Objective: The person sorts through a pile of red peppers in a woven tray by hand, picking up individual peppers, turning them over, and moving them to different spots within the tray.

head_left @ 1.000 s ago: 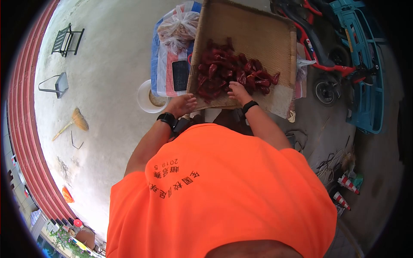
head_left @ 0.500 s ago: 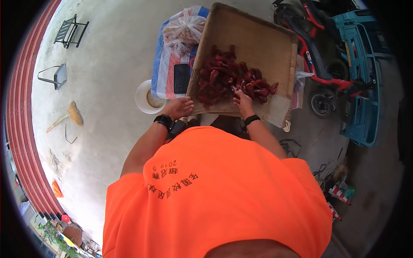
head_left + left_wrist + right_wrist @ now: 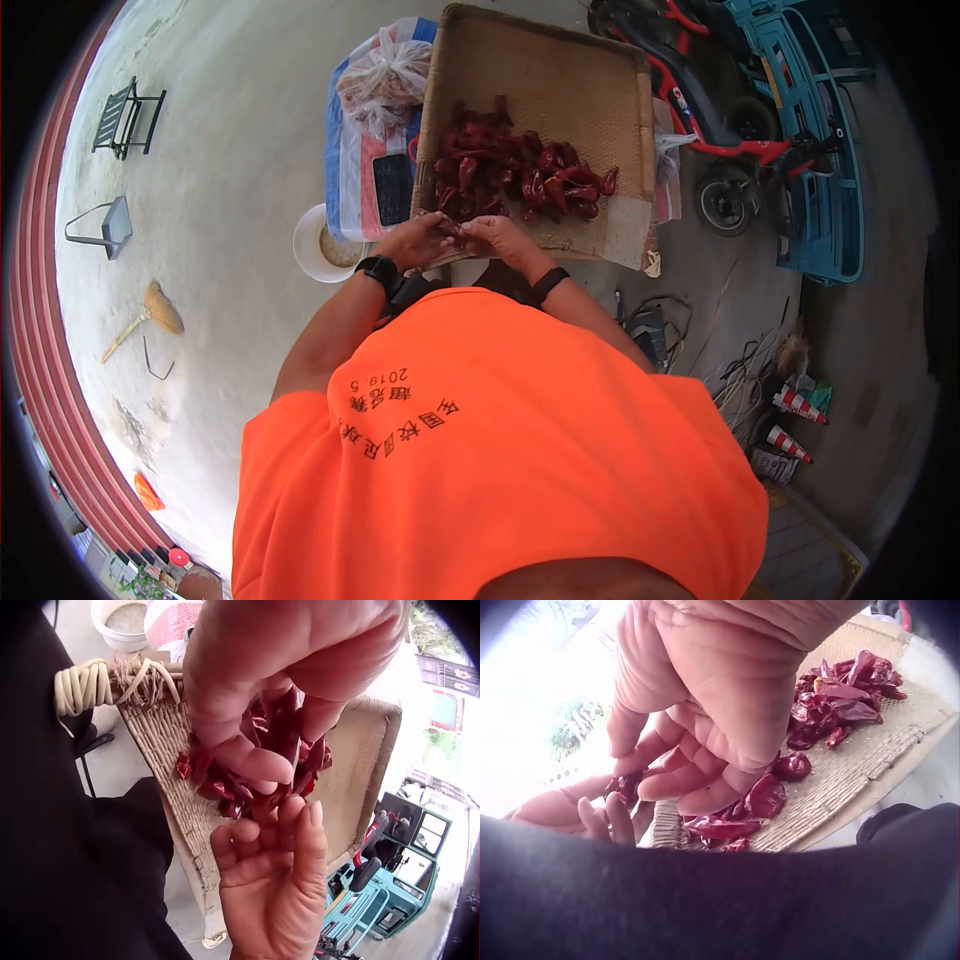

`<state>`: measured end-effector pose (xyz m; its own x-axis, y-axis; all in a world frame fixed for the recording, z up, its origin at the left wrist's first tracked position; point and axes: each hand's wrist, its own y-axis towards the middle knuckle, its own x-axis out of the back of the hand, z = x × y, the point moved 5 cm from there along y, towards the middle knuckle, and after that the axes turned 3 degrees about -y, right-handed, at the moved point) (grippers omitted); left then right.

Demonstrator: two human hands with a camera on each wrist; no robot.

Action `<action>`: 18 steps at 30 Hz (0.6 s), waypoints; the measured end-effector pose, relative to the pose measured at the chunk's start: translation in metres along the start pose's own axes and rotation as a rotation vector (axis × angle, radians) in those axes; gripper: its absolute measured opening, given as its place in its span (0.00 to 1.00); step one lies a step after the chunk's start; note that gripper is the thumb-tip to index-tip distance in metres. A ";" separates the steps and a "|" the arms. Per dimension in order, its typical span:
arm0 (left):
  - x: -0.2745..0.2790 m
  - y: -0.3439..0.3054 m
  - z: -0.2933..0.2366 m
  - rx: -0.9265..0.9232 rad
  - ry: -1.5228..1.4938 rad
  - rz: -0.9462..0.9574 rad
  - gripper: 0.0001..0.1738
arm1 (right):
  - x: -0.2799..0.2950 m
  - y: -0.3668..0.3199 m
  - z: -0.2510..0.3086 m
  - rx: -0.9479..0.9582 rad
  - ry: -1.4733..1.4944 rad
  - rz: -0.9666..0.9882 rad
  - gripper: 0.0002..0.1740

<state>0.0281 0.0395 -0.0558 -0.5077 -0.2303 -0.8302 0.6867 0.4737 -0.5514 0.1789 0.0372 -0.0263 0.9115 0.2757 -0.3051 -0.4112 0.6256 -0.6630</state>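
In the head view my left hand (image 3: 412,241) and right hand (image 3: 505,241) meet at the near edge of a woven tray (image 3: 560,55). A dried red chili pepper (image 3: 449,228) is between their fingertips. The left wrist view has my left hand (image 3: 262,645) gripping the glossy dark red pepper (image 3: 285,735) between thumb and fingers, with the right hand's fingertips at its lower end. My right hand (image 3: 712,697) pinches at the pepper (image 3: 626,786) in the right wrist view, partly hiding it. A heap of dried chili peppers (image 3: 550,180) lies on the tray beyond both hands.
Left of the tray are a striped cloth (image 3: 350,170), a plastic bag (image 3: 385,80), a dark phone-like slab (image 3: 392,189) and a white bucket (image 3: 312,255). A red scooter (image 3: 725,150) and a teal vehicle (image 3: 830,170) stand to the right. A broom (image 3: 160,308) lies on the floor.
My right hand has reached into the heap, picked up a chili pepper and moved left to my left hand. Both hands now have their fingers on the pepper.
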 end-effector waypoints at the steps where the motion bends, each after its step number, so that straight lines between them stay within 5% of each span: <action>1: 0.001 -0.002 -0.001 -0.014 0.011 -0.021 0.07 | 0.000 0.004 -0.004 -0.019 -0.002 0.004 0.12; 5: -0.014 -0.024 -0.003 -0.034 0.131 -0.076 0.03 | -0.005 0.004 -0.008 -0.152 0.172 -0.038 0.15; 8: -0.007 -0.025 0.000 -0.035 0.192 -0.070 0.04 | -0.024 -0.003 -0.005 -0.269 0.170 0.163 0.15; 12: -0.013 -0.037 0.002 0.003 0.162 -0.174 0.06 | -0.022 0.007 -0.023 -0.179 0.026 0.147 0.15; 18: -0.001 -0.022 0.010 0.065 0.028 -0.038 0.11 | -0.010 0.002 -0.028 -0.170 -0.014 0.087 0.16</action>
<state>0.0188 0.0206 -0.0439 -0.5482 -0.2225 -0.8062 0.6985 0.4083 -0.5876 0.1685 0.0153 -0.0440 0.8721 0.3345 -0.3572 -0.4826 0.4672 -0.7408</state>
